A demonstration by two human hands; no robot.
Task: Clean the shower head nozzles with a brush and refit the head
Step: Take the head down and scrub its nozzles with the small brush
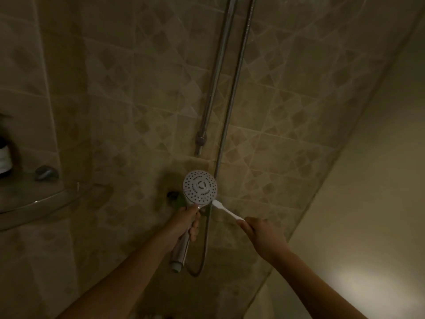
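A white round shower head (200, 186) faces me, its nozzle holes in rings on the face. My left hand (185, 224) grips its chrome handle (180, 252) just below the face. My right hand (261, 233) grips the end of a white toothbrush (226, 210). The brush's tip lies at the lower right rim of the shower head. The metal hose (232, 97) loops from the handle's base up along the wall.
A chrome riser rail (216, 72) with a bracket (201, 138) runs up the tiled wall. A dark wall fitting (173, 195) sits left of the head. A glass corner shelf (34, 201) at left carries a dark bottle (4, 155). A plain wall stands at right.
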